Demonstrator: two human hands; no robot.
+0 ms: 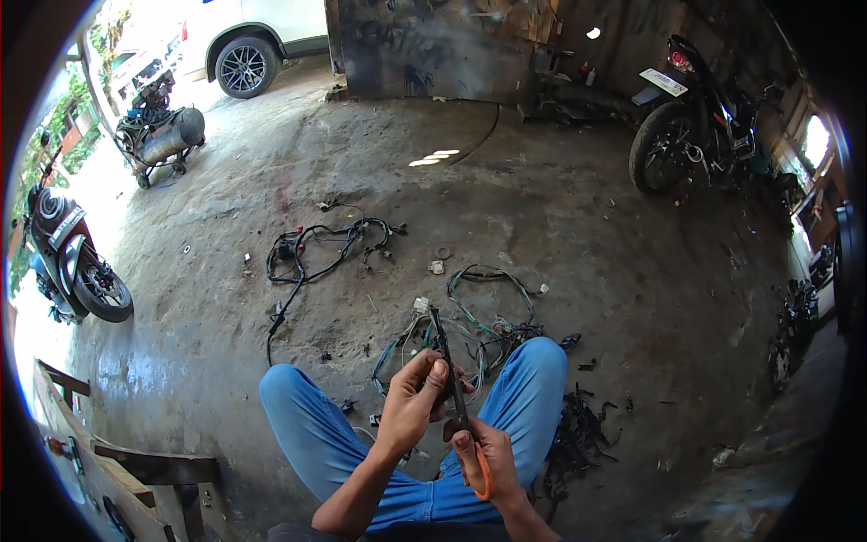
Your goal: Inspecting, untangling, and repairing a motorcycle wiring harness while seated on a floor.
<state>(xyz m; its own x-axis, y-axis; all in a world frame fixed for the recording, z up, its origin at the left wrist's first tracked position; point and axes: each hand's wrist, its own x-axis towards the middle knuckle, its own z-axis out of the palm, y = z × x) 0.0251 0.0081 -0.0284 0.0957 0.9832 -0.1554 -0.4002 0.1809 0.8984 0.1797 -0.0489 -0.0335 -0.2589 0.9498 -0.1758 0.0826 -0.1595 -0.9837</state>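
My right hand point(488, 452), low in the middle, is closed on a tool with an orange loop handle point(485, 471), which looks like scissors; its jaws are hard to make out. My left hand point(417, 402) pinches a dark, black-wrapped wire bundle point(452, 375) just ahead of it. This long dark piece runs up from my right hand past my left fingers, between my knees. Green, white and black wires point(390, 354) spread on the floor under and beyond my hands. A small white connector point(421, 304) lies among them.
Farther off lie a black wiring harness point(312, 262) and a coil of greenish wires point(458, 291). Black scraps point(582, 429) heap beside my right knee. A wooden bench point(153, 465) stands at left. Motorcycles point(77, 257) flank the floor, with an air compressor point(172, 135) and a white car point(271, 23) behind.
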